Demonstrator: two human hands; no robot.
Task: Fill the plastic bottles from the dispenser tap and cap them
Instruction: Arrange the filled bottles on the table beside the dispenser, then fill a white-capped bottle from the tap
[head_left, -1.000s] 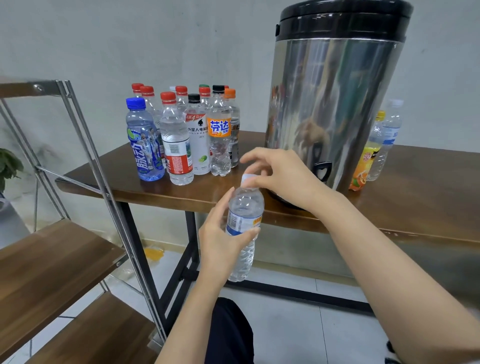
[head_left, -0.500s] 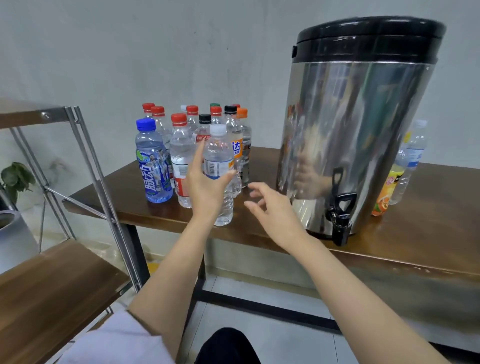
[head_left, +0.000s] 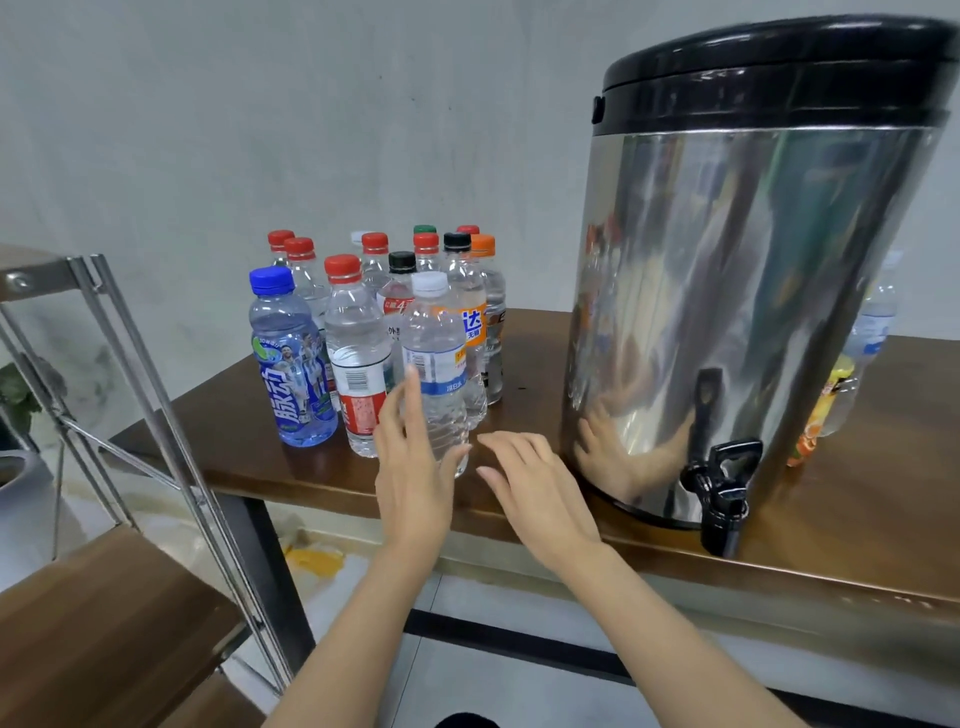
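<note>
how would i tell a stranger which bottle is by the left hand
Left of the steel dispenser on the wooden table stands a cluster of capped bottles. The frontmost bottle, beside the left hand, has a white cap; its neighbours' caps are red, black and blue.

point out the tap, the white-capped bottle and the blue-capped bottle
dispenser tap (head_left: 721, 499), head view, black body
white-capped bottle (head_left: 441, 369), head view, its label
blue-capped bottle (head_left: 293, 379), head view, its label
</note>
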